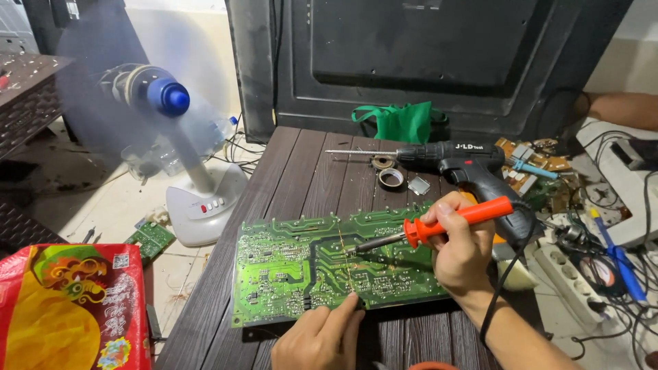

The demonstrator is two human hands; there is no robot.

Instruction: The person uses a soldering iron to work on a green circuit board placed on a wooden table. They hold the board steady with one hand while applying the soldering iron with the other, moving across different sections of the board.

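Leftmost, at 8 o'clock of the view: a red and yellow printed bag [72, 308]. At 10 o'clock, a white pedestal fan [164, 103] stands on the floor, blades blurred, with a small green board [151, 238] beside its base. Centre: a large green circuit board [301, 267] lies flat, solder side up, on the dark wood-grain table [301, 164]. The left hand [322, 339], at 6 o'clock, is pinched narrow on a thin solder wire [345, 264] that runs up across the board. The right hand [462, 247], at 4 o'clock, is closed around the orange handle of a soldering iron [445, 223]; its tip meets the wire at the board's middle. Behind, at 1 o'clock: a black cordless drill [452, 161] lying on the table, a tape roll [391, 178] near it, and a green cloth bag [401, 122]. At 3 o'clock, a white power strip [569, 281] amid tangled cables.
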